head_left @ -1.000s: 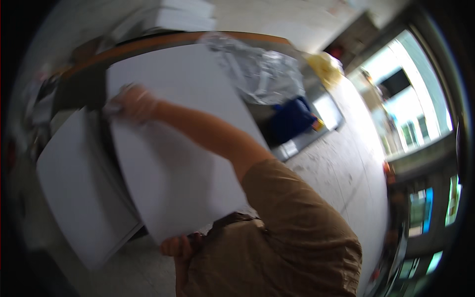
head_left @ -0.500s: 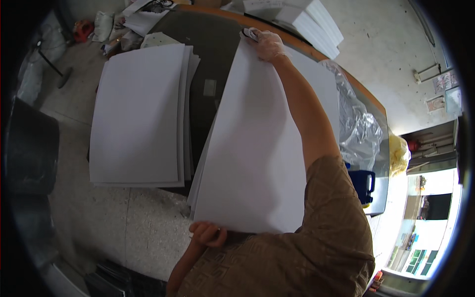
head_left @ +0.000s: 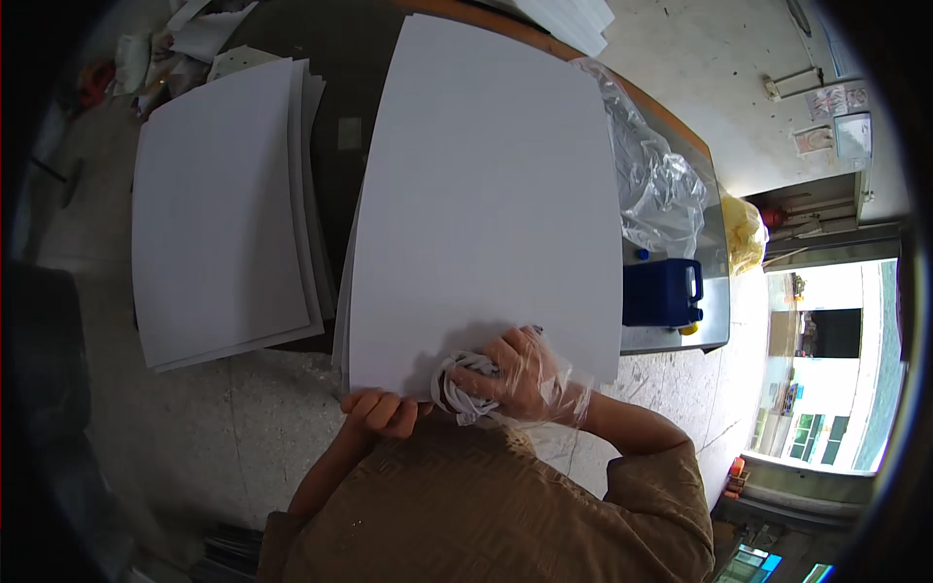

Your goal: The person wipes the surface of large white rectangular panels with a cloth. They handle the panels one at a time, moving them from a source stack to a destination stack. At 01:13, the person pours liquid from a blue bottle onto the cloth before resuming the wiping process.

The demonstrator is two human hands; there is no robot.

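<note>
A stack of large white sheets (head_left: 491, 194) lies on the table before me, its near edge close to my body. The fingers of my left hand (head_left: 382, 413) are curled over the near left corner, closed on the top sheet. My right hand (head_left: 525, 374), in a loose clear plastic glove, grips a wadded white cloth (head_left: 466, 389) and presses it on the sheet's near edge. Some of the cloth is hidden under the fingers. To the left lies a second stack of white sheets (head_left: 219, 214), its edges slightly uneven.
Crumpled clear plastic film (head_left: 656, 185) lies along the table's right side. Near it stand a dark blue jug (head_left: 663, 293) and, beyond, a yellow bag (head_left: 743, 233). White boards (head_left: 573, 21) lean past the far edge. A dark bin (head_left: 44, 350) is at left.
My right hand has come from the far end of the sheet back to its near edge, cloth still in it. The left hand stays at the near corner. The view has shifted.
</note>
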